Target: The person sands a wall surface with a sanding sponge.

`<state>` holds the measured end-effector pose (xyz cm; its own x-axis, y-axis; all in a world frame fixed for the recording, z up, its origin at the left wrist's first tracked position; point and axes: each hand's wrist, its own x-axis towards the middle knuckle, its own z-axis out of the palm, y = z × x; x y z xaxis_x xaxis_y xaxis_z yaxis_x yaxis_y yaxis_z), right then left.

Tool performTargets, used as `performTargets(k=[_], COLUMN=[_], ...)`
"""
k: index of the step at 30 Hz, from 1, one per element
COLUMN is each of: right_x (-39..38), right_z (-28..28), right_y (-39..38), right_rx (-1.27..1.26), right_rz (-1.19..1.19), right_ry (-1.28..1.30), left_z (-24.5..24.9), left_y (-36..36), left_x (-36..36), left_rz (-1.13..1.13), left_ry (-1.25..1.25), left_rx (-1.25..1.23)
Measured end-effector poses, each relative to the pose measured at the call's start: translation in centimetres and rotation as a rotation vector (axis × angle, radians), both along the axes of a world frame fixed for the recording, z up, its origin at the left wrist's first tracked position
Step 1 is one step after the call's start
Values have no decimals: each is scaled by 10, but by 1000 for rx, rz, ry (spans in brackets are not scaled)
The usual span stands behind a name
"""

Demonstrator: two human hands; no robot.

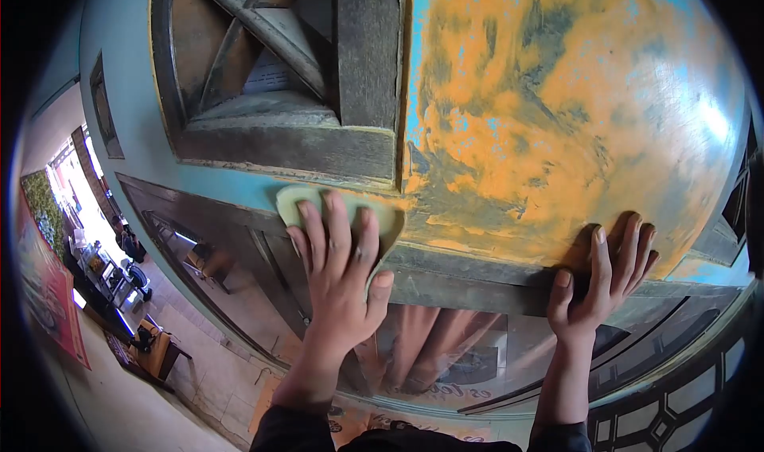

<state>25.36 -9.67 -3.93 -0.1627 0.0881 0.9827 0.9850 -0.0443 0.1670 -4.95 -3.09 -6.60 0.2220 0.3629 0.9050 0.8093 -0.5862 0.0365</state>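
My left hand presses a pale green sanding pad flat against the wall, just below the grey window frame, fingers spread over the pad. My right hand rests open-fingered on the wall's lower edge, palm against the worn orange-and-blue painted surface. Dark sleeves cover both forearms near the bottom of the view.
A dark ledge runs under both hands, with glass panes and a curtain below. Far down at left a street shows a person, furniture and a red banner. A lattice grille sits at lower right.
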Motion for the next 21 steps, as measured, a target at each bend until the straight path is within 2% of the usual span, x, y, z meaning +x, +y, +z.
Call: performTargets(k=[8, 12, 14, 16, 19, 21], right_x=[0, -1, -1, 1, 0, 0], right_z=[-3, -2, -2, -5, -5, -6], right_y=[-1, -2, -3, -3, -2, -2], right_rx=[3, -4, -9, -17, -6, -8], right_rz=[14, 0, -20, -29, -17, -9], right_ry=[8, -24, -49, -55, -43, -38], left_z=[-7, 12, -11, -13, 12, 5], left_y=[0, -7, -10, -8, -3, -5], left_x=[0, 0, 4, 6, 0, 2], left_rz=[-8, -12, -41, -46, -71, -82], left_ry=[3, -21, -30, -22, -55, -70], left_rx=[-33, -84, -84, -64, -39, -48])
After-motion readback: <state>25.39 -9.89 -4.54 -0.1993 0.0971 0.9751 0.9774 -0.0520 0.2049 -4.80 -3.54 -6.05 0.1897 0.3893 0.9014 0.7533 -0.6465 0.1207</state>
